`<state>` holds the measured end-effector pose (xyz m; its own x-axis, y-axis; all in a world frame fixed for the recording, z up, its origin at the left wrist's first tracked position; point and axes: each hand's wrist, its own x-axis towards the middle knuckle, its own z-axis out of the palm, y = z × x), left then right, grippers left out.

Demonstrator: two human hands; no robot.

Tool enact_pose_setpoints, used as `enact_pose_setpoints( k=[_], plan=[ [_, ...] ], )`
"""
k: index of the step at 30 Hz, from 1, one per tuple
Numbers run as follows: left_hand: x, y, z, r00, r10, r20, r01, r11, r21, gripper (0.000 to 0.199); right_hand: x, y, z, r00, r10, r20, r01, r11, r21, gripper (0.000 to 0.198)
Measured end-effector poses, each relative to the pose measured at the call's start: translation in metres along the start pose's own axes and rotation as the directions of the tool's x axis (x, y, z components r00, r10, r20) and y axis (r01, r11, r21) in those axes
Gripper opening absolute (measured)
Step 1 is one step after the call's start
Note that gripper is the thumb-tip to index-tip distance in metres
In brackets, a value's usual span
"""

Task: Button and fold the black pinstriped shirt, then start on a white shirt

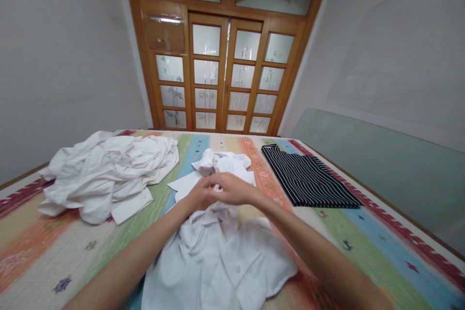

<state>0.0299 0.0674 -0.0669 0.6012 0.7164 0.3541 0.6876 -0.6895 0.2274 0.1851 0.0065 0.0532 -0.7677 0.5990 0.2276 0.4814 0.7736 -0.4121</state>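
A white button-up shirt (pixel 221 261) lies crumpled in front of me, its collar end pointing away. Both hands meet over its upper part. My left hand (pixel 199 194) is closed at the fabric with curled fingers. Across from it, my right hand (pixel 232 189) bends over the left fingertips, its fingers also closed on the shirt. The fingertips overlap, so the exact bit of cloth pinched is hidden. Beyond the hands, the bunched far part of the shirt (pixel 227 161) rests on the striped cover.
A loose heap of white clothes (pixel 109 169) lies at the left. On the right sits a folded black garment with white stripes (pixel 308 177). Underneath is a colourful striped cover (pixel 363 242). A green board (pixel 370 155) runs along the right; wooden glazed doors (pixel 225 72) stand behind.
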Motion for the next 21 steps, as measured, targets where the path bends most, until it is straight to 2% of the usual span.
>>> enact_pose_setpoints(
  k=[1, 2, 4, 7, 10, 14, 17, 19, 21],
  plan=[
    [-0.001, -0.001, 0.002, 0.999, 0.043, 0.015, -0.043, 0.999, 0.001, 0.050, 0.002, 0.014, -0.005, 0.994, 0.052, -0.101, -0.061, 0.994, -0.086, 0.021],
    [-0.002, -0.002, 0.003, 0.995, 0.086, 0.040, -0.087, 0.996, 0.010, 0.054, 0.004, 0.030, -0.009, 0.986, 0.075, -0.151, -0.099, 0.983, -0.156, 0.023],
    [-0.005, -0.002, 0.004, 0.982, 0.172, 0.080, -0.175, 0.984, 0.033, 0.062, 0.005, 0.060, -0.013, 0.975, 0.128, -0.181, -0.172, 0.952, -0.252, 0.030],
    [-0.010, -0.004, 0.001, 0.963, 0.239, 0.121, -0.248, 0.967, 0.064, 0.070, -0.002, 0.099, -0.013, 0.962, 0.266, -0.064, -0.269, 0.877, -0.398, 0.033],
    [-0.016, -0.009, -0.005, 0.960, 0.247, 0.131, -0.259, 0.962, 0.086, 0.072, -0.016, 0.120, -0.008, 0.904, 0.428, 0.003, -0.371, 0.786, -0.494, 0.038],
    [-0.018, -0.021, -0.019, 0.967, 0.189, 0.172, -0.206, 0.974, 0.091, 0.070, -0.037, 0.121, -0.004, 0.827, 0.561, -0.046, -0.502, 0.698, -0.510, 0.055],
    [-0.012, -0.032, -0.030, 0.966, 0.135, 0.220, -0.152, 0.986, 0.066, 0.064, -0.046, 0.110, -0.004, 0.760, 0.650, -0.015, -0.563, 0.646, -0.516, 0.058],
    [-0.004, -0.040, -0.036, 0.960, 0.098, 0.262, -0.114, 0.992, 0.049, 0.060, -0.050, 0.102, -0.002, 0.741, 0.671, 0.032, -0.563, 0.647, -0.514, 0.057],
    [0.004, -0.048, -0.040, 0.954, 0.073, 0.292, -0.088, 0.995, 0.038, 0.056, -0.052, 0.093, 0.000, 0.747, 0.661, 0.072, -0.546, 0.671, -0.502, 0.057]
  ],
)
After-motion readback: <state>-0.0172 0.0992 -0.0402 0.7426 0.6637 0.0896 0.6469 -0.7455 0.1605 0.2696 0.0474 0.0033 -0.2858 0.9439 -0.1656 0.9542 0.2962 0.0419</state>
